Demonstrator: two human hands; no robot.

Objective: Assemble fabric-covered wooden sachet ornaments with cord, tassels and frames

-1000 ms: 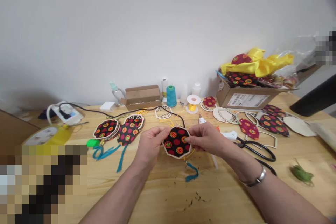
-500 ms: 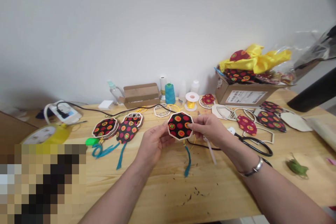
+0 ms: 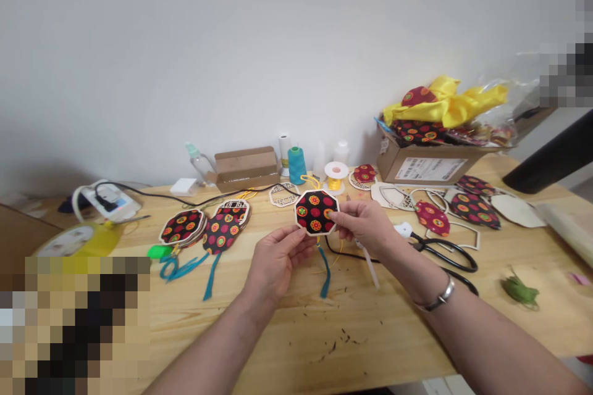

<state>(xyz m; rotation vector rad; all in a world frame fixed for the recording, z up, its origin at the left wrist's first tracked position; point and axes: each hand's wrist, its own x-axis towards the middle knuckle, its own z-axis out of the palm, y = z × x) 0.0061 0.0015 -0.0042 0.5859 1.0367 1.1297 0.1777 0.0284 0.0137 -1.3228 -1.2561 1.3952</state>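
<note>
Both my hands hold an octagonal fabric-covered pendant, black with red and orange flower circles and a pale wooden rim. My left hand pinches its lower left edge, thumb in front. At its right edge, my right hand grips with the thumb on the fabric. A teal tassel hangs below the pendant, and a yellow cord loop shows above it. The fingers behind the pendant are partly hidden. To the left lie a stack of similar pieces and another patterned piece with teal tassels.
Along the wall stand an open cardboard box, a teal thread cone and a yellow thread spool. A larger carton holds fabric at the right. Wooden frames, a black cable and green thread lie right.
My left hand has slid from the pendant's left side to its lower left edge. The pendant is slightly higher in view, and the whole scene has shifted a little left.
</note>
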